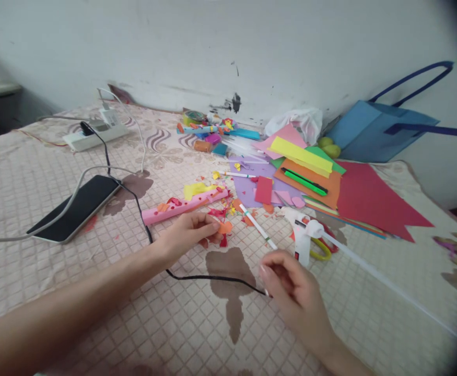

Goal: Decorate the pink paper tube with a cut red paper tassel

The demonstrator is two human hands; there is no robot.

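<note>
My left hand (197, 230) pinches a small orange paper piece (225, 227) between thumb and fingertips, above the middle of the table. Just behind it lies a pink paper tube (185, 205) dotted with red and orange bits. Nearer to me on the right, my right hand (291, 287) has its fingers curled in; whatever they hold, if anything, is hidden. A black cord (212, 277) runs across the cloth and disappears beside those fingers. Past the right hand are a white glue gun (302, 235) with a long glue stick and a white pen-like stick (257, 225).
Coloured paper sheets (373, 196), a green cutter (304, 181) and yellow-handled scissors (321, 250) lie at the right. A blue bag (381, 130) leans against the wall. At the left are a black phone-like slab (77, 206) and a white power strip (95, 137) with cables.
</note>
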